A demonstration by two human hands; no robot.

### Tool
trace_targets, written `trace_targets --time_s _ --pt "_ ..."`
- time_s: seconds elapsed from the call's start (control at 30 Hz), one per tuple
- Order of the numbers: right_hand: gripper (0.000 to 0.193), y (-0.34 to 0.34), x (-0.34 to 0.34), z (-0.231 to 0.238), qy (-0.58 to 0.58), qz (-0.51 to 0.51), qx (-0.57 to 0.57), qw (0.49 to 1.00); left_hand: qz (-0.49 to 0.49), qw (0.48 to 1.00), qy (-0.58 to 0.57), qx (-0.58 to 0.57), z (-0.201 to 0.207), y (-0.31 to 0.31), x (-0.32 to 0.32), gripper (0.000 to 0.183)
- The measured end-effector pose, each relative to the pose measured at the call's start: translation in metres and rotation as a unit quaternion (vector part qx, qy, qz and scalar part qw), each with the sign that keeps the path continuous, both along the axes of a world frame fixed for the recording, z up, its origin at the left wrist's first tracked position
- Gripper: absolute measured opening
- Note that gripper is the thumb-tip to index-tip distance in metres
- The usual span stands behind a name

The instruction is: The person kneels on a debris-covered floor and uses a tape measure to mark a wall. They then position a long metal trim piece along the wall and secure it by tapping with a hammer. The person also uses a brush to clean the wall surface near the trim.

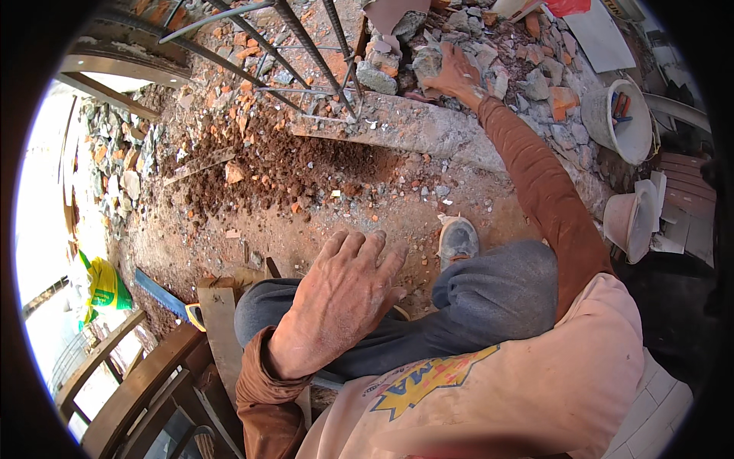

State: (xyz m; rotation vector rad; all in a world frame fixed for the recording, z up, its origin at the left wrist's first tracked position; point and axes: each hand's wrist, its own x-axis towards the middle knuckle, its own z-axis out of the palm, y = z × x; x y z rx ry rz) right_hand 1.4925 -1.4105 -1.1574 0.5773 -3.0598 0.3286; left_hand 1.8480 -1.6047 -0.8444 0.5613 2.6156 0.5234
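My right arm, in a brown sleeve, stretches out to the rubble at the upper right. There my right hand (459, 75) grips a grey chunk of broken concrete (426, 64), fingers along its far side and thumb on its near side. The chunk sits among other pieces at the end of a concrete ledge (428, 126). Above my bent knees is my left hand (342, 297), back upward, its fingers stretched and slightly apart with nothing in them. Its palm is hidden.
Bare steel rebars (294, 46) rise left of the rubble pile (535, 84). Two pale buckets (600, 115) lie at the right, one with orange-handled tools (622, 105). Loose soil (306, 157) covers the middle ground. At the left are a handsaw (160, 294), a yellow-green bag (108, 284) and wooden frames (141, 390).
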Motion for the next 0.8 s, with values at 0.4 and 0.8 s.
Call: trace_targets --time_s 0.4,0.8 --pt "0.054 -0.001 0.037 0.045 0.261 0.095 -0.115 0.954 0.015 1.000 -0.027 0.000 0.006 -0.012 0.023 0.056" --pt "0.055 -0.094 0.143 -0.003 -0.078 0.185 -0.053 0.978 -0.002 1.000 -0.020 -0.018 0.005 -0.010 0.029 0.056"
